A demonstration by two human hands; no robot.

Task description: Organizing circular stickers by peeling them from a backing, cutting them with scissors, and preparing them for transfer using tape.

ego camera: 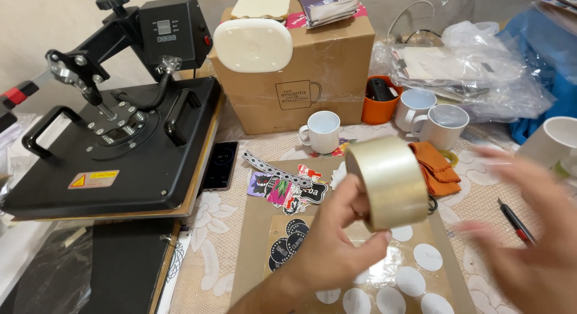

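The left hand (336, 230) is clamped on a wide roll of glossy tan packing tape (387, 180), thumb over the band and fingers inside the core. The roll is held above the brown cardboard sheet (252, 230) with white round stickers (410, 281); its core axis runs from upper left to lower right, open end facing upper left. The right hand (529, 230) is blurred, fingers spread apart, just right of the roll.

We see the right hand (529, 230) motion-blurred, fingers indistinct, so we can't tell its grip. The left hand (336, 236) hides part of the tape roll (390, 182) and the sticker sheet (396, 278) beneath. The white mug (556, 143) at far right and the heat press (114, 128) at left are cut off by the edges.
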